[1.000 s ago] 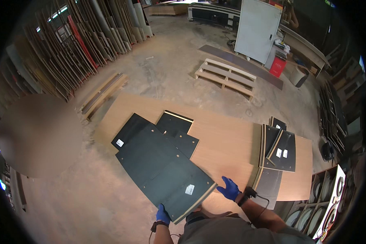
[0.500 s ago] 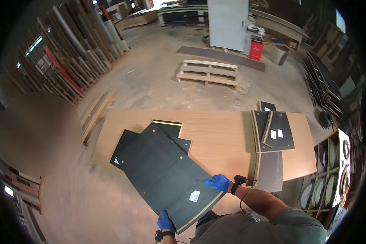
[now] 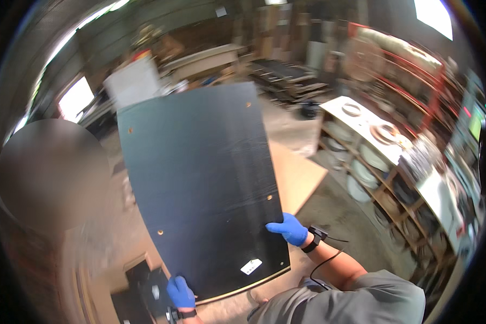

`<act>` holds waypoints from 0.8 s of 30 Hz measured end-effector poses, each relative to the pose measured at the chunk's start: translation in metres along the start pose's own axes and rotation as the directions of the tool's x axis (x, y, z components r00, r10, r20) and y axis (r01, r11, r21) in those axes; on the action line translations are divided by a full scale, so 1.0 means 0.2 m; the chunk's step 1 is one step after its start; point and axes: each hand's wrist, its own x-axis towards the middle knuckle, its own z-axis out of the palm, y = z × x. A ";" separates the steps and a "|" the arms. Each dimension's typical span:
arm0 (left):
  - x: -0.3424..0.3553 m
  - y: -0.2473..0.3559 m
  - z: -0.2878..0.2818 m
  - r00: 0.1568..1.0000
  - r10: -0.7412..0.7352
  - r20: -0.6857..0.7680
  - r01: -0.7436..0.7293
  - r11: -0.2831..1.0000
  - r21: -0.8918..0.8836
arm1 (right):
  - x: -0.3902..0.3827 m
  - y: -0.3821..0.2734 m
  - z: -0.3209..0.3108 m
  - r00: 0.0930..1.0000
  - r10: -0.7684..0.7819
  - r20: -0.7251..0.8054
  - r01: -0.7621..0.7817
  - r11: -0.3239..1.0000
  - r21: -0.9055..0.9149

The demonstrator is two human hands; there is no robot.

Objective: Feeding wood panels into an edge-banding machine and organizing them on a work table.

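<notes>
A large black wooden panel (image 3: 205,167), with a pale curved near edge, several small round holes and a white label (image 3: 251,266), is raised before me and tilted up at its far end. My left hand (image 3: 181,292), in a blue glove, grips its lower left corner. On the right edge, my right hand (image 3: 289,229), also in a blue glove, is closed with the thumb over the top face. The fingers under the panel are hidden. Part of a light wood tabletop (image 3: 296,175) shows past the panel's right side; the panel covers much of the rest.
Smaller black panels (image 3: 155,289) lie at the lower left. To the right stands a shelf unit (image 3: 380,181) with white rolls in its compartments and a white top. Dark boards (image 3: 286,78) are stacked farther back, near a red rack (image 3: 410,86). A white cabinet (image 3: 132,83) is beyond the panel.
The panel has come up off the smaller panels in both hands, its far end lifted. My view has swung right, bringing the shelf unit and red rack into sight.
</notes>
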 end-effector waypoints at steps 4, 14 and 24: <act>-0.14 0.51 0.54 0.867 -0.109 0.487 0.161 0.985 -0.066 | -0.50 -0.25 -0.61 0.912 -0.145 -0.382 0.053 0.969 -0.242; -0.69 1.29 1.89 0.447 0.353 0.822 0.201 0.856 -0.476 | -1.81 -0.33 -1.54 0.406 -0.119 -0.906 0.449 0.890 0.085; -1.97 1.69 3.08 -0.503 -0.033 0.864 0.722 0.534 0.441 | -2.69 -0.35 -2.00 -0.483 -0.087 -0.871 0.309 0.914 -0.263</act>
